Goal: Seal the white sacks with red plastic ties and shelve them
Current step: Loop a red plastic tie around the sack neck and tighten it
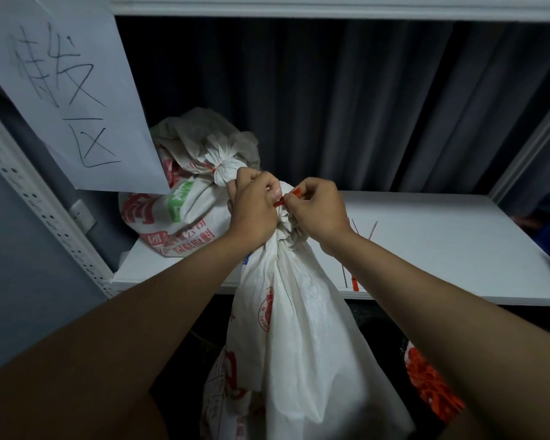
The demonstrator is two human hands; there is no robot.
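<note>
Head view: forearms nearest. Sack [299, 328] hangs upright before the shelf [442, 249], neck bunched between both hands. Left hand [254, 211] clamps the neck; right hand [318, 208] pinches the red tie [286, 198], running across it.

There is one view only, from a wide-angle camera worn on the person's head. It looks forward and down along both bare forearms, which enter from the lower corners and meet near the middle of the frame, where the left hand [254, 211] and right hand [318, 211] work close in front of the lens. The camera faces a white shelf [442, 249] at about chest height, seen slightly from above, with a dark curtain [346, 100] behind it. The shelf above cuts across the top edge. A paper sign [67, 90] hangs close at the upper left. The wide lens bends the shelf posts outward at both sides.
</note>
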